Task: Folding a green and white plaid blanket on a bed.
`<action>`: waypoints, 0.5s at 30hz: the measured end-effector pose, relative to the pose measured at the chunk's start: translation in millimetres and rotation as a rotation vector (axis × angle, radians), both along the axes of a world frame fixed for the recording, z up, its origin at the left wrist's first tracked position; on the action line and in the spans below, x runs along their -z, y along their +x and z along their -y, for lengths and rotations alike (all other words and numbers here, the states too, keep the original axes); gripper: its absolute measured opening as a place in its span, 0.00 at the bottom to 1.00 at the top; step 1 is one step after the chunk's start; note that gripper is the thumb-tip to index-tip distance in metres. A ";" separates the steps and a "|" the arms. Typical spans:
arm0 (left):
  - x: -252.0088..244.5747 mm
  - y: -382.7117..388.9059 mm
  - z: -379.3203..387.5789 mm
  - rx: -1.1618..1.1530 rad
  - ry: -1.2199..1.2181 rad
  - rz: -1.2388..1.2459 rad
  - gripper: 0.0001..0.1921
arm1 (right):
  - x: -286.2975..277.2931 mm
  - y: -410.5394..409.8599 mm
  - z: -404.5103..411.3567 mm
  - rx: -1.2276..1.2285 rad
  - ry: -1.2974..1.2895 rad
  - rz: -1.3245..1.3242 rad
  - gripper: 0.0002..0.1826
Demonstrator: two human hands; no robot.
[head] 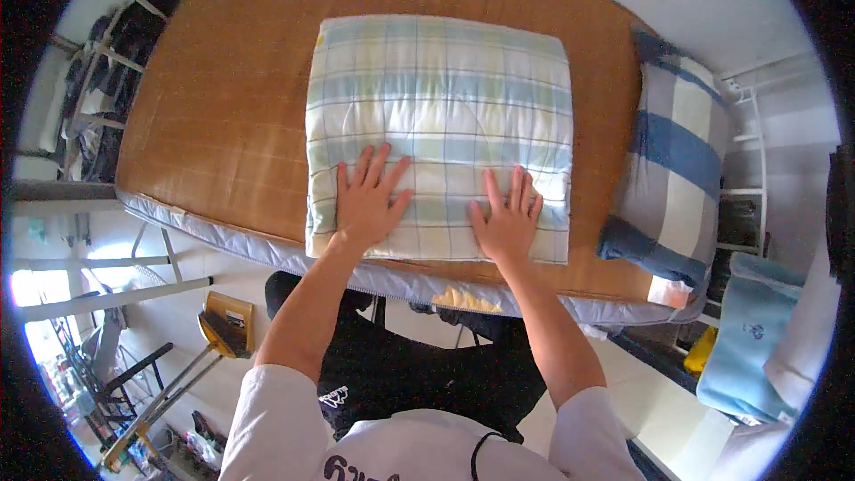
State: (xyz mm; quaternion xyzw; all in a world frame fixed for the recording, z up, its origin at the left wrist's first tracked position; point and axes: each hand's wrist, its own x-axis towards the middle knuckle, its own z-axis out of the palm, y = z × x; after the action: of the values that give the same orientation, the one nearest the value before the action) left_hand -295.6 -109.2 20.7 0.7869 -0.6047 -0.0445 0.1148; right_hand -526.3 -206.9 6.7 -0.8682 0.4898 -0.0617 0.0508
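A plaid quilt in pale green, yellow and white lies folded into a rough square on a brown-topped mattress. My left hand rests flat on its near left part, fingers spread. On the near right part lies my right hand, palm down with its fingers apart. Neither hand grips the fabric. The quilt's near edge runs just under both wrists, close to the mattress's front edge.
A pillow with blue, grey and cream blocks lies at the mattress's right end, a dark blue rolled cloth at its near side. A light blue cloth hangs at right. A yellow dustpan and a metal ladder are at left.
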 end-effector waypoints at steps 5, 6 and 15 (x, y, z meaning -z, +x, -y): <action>-20.3 18.0 -41.9 -0.116 0.073 0.006 0.28 | -7.4 -56.3 13.5 0.077 -0.094 -0.174 0.35; -21.4 19.3 -48.9 -0.186 0.120 0.033 0.29 | -8.9 -69.5 14.8 0.138 -0.084 -0.146 0.36; 16.8 31.2 -78.5 -0.407 -0.060 -0.128 0.28 | 20.7 -80.1 9.0 0.177 -0.078 0.128 0.38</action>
State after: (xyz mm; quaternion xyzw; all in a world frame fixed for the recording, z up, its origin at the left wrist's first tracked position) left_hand -264.4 -30.8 4.0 0.8846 -0.4258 -0.0524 0.1828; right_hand -606.4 -215.8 -14.1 -0.8172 0.5574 -0.1403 0.0425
